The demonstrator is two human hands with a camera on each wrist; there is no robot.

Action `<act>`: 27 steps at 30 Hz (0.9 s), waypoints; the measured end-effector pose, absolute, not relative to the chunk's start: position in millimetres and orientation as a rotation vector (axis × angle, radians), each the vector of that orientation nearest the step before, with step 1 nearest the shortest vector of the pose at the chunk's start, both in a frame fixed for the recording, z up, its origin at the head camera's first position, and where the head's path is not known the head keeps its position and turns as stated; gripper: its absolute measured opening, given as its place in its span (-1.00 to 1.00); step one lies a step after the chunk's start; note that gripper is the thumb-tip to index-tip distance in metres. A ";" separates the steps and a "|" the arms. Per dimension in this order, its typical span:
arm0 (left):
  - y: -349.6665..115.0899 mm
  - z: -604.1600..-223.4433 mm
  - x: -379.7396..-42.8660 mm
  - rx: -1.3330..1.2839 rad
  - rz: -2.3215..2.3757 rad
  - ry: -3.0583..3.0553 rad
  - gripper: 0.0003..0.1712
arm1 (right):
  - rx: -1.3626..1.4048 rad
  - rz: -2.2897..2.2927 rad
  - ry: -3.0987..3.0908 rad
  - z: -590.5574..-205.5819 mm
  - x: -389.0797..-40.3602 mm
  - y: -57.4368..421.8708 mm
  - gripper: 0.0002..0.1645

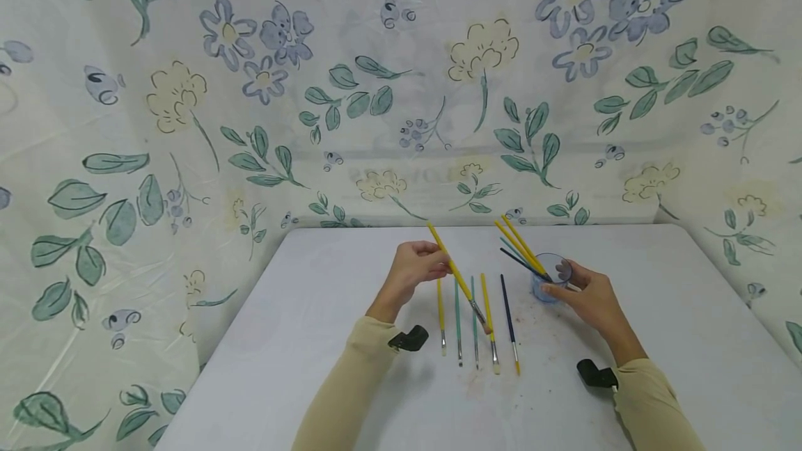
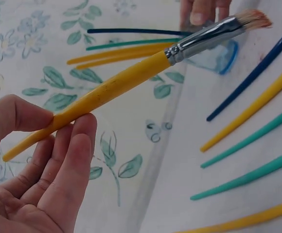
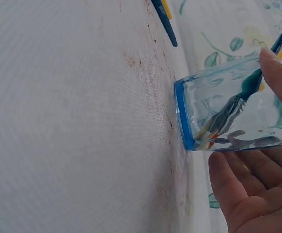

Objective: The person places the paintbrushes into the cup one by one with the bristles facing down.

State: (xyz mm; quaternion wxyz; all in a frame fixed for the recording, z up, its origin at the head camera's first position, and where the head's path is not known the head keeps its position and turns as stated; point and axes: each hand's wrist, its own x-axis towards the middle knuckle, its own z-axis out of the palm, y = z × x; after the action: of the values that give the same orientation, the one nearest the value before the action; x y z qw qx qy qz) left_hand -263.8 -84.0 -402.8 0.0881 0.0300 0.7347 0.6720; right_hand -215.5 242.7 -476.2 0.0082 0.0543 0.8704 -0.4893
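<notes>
My left hand [image 1: 413, 268] pinches a yellow paintbrush [image 2: 116, 80] near its handle end, between thumb and fingers. The brush slants down to the right in the head view, and its bristles [image 2: 255, 20] look reddish-brown. At the right, my right hand [image 1: 592, 296] grips a clear glass with a blue base [image 3: 180, 114], thumb on one side and fingers on the other. Inside the glass several paintbrushes [image 1: 516, 242] lean to the left, with yellow, teal and dark blue handles. Their bristle ends [image 3: 211, 136] point down at the glass bottom.
Between the hands, several paintbrushes lie in a row on the white table [image 1: 301, 312], among them a teal one [image 1: 458, 319] and a dark blue one [image 1: 507, 308], bristles toward me. Reddish-brown specks [image 3: 131, 60] dot the tabletop. A floral sheet [image 1: 401, 103] hangs behind.
</notes>
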 end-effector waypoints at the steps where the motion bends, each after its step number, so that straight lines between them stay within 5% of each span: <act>1: -83.1 -402.6 -263.9 0.102 2.013 2.180 -0.73 | 0.172 -1.527 2.723 -476.3 -215.7 242.8 0.23; 27: -25.9 -392.0 -257.4 0.396 2.312 2.071 -0.75 | 0.130 -1.538 2.741 -476.9 -214.9 243.1 0.25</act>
State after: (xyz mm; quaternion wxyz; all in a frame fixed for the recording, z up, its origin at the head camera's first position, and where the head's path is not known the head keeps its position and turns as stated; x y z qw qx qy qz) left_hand -257.4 -25.9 -392.0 0.0062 0.1266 0.6617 0.7390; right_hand -214.9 243.1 -476.9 -0.0020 0.0413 0.8713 -0.4889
